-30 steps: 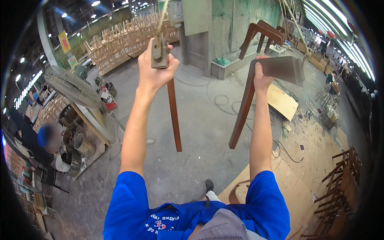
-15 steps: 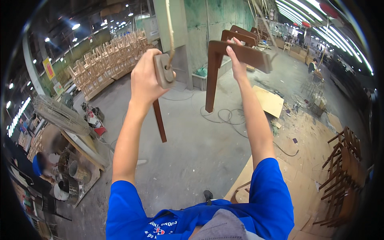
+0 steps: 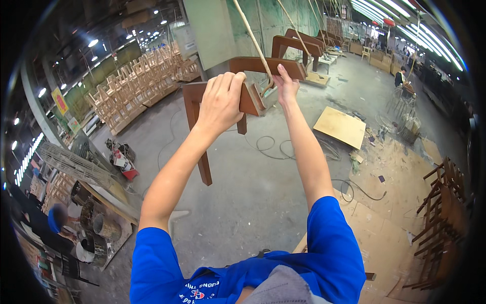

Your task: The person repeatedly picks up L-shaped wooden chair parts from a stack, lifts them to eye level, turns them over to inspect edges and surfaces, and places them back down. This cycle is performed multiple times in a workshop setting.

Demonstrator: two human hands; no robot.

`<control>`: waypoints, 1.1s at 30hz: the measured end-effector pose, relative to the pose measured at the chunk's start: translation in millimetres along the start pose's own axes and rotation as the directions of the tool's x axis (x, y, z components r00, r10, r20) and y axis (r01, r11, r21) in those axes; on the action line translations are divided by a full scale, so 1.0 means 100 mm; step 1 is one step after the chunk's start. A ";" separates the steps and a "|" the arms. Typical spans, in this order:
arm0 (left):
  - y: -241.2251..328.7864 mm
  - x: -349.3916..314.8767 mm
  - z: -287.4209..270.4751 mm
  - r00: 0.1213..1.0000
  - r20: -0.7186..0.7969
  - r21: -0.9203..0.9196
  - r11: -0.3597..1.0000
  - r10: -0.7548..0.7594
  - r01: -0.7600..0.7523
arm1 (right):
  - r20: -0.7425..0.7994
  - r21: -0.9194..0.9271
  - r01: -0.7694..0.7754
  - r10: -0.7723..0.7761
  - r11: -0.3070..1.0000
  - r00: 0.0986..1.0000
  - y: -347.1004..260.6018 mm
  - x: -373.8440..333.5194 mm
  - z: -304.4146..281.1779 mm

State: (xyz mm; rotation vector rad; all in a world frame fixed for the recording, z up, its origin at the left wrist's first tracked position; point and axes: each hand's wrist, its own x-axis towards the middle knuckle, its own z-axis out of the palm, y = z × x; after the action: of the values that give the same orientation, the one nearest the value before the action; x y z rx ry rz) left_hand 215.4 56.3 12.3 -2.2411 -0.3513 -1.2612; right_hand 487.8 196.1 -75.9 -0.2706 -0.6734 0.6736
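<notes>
My left hand (image 3: 220, 103) is wrapped over the top bar of a brown L-shaped wooden leg frame (image 3: 195, 109), whose long leg slants downward. A second brown leg frame (image 3: 253, 65) lies just beyond it, its leg partly hidden behind the first. My right hand (image 3: 287, 87) grips that second frame near its right end, thumb on the near face and fingers behind. A hanging rod (image 3: 255, 43) crosses in front of the second frame. Its curved lower end meets the end of the left frame; whether it sits in a hole there, I cannot tell.
More brown frames (image 3: 298, 44) hang in a row beyond my right hand. Stacked pale wooden chair frames (image 3: 144, 81) stand at the far left. Cables (image 3: 273, 147), a yellowish board (image 3: 340, 126) and cardboard lie on the floor. Brown chairs (image 3: 443, 202) are at right; a person in a blue cap (image 3: 56, 218) works at left.
My left hand and its frame have swung right, while my right hand has come left with the other frame. The two frames now overlap in view, and the left one has turned to show its side.
</notes>
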 end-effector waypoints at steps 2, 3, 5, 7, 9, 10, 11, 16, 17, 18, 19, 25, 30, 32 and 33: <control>-0.08 0.02 0.24 1.000 0.004 0.041 0.999 -0.001 0.001 | -0.003 0.031 -0.001 0.001 1.000 1.000 0.14 0.18 -0.05; -0.14 0.03 0.34 1.000 0.005 0.052 0.999 0.014 -0.014 | 0.020 0.044 -0.018 0.017 0.999 1.000 0.20 0.27 -0.08; -0.25 0.05 0.53 0.999 0.008 0.071 0.997 0.039 -0.040 | 0.081 0.069 -0.048 0.042 0.996 0.996 0.33 0.45 -0.12; -0.34 0.05 0.69 0.998 0.052 0.083 0.996 0.036 -0.040 | 0.066 0.057 -0.114 0.111 0.992 0.992 0.47 0.60 -0.17; -0.43 0.05 0.84 0.997 0.076 0.093 0.995 0.029 -0.036 | 0.052 0.050 -0.130 0.127 0.990 0.991 0.61 0.70 -0.22; -0.47 0.06 0.91 0.995 0.095 0.099 0.995 0.017 -0.027 | 0.065 0.064 -0.166 0.162 0.984 0.985 0.67 0.74 -0.25; -0.52 0.06 0.97 0.993 0.116 0.105 0.994 0.005 -0.018 | 0.078 0.079 -0.203 0.197 0.976 0.977 0.71 0.76 -0.28; -0.70 0.10 1.21 0.990 0.143 0.100 0.995 0.009 -0.023 | 0.015 0.011 -0.398 0.397 0.917 0.917 0.74 0.60 -0.35; -0.71 0.10 1.25 0.992 0.126 0.086 0.996 0.018 -0.029 | 0.039 -0.062 -0.423 0.425 0.904 0.904 0.70 0.50 -0.36; -0.73 0.10 1.28 0.991 0.133 0.115 0.992 0.026 -0.041 | 0.059 -0.079 -0.423 0.428 0.903 0.902 0.68 0.39 -0.34; -0.74 0.10 1.31 0.993 0.119 0.112 0.993 0.029 -0.042 | 0.112 -0.095 -0.421 0.430 0.902 0.896 0.63 0.29 -0.33; -0.79 0.06 1.45 0.998 0.053 0.103 0.994 0.025 -0.030 | 0.335 0.115 -0.292 0.240 0.949 0.911 0.37 -0.30 -0.37; -0.71 0.05 1.52 0.997 -0.074 0.200 0.980 0.032 -0.017 | 0.505 0.196 -0.110 -0.004 0.974 0.863 0.32 -0.48 -0.43; -0.67 0.06 1.52 0.999 -0.050 0.230 0.973 0.004 0.007 | 0.653 0.139 0.136 -0.194 0.981 0.732 0.36 -0.53 -0.35; -0.64 0.05 1.51 0.993 -0.112 0.209 0.978 0.021 0.003 | 0.584 -0.032 0.234 -0.172 0.972 0.794 0.36 -0.58 -0.30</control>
State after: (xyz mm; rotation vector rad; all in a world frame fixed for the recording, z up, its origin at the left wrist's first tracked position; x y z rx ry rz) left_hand 295.3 195.2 -25.1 -1.9836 -0.4099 -1.2782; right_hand 456.2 184.9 -142.1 -0.0767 -1.3104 0.5084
